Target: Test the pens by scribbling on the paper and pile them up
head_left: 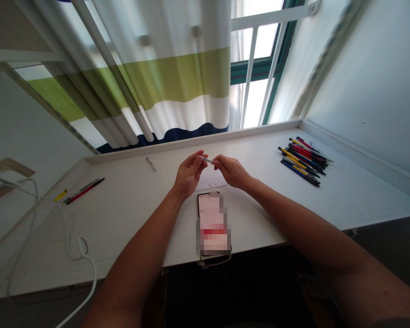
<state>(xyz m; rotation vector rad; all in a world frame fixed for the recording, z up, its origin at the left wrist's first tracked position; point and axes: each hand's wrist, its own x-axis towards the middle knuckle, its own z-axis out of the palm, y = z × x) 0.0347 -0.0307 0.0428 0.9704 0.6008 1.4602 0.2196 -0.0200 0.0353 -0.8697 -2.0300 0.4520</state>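
My left hand and my right hand meet above the middle of the desk, both with closed fingers. Between them runs a slender, pale pen, pinched by my left hand at one end and by my right fingers at the other. Its ends are partly hidden by the fingers. Just beneath lies a small sheet of white paper with faint marks and some tiny pieces on it. Closer to me is a phone, its screen lit and partly blurred out.
Several pens in red, yellow, blue and black form a pile on the right. At left lie a red-and-black pen and a yellow piece. A clear pen rests farther back. A white cable crosses the left side; a raised rim borders the back.
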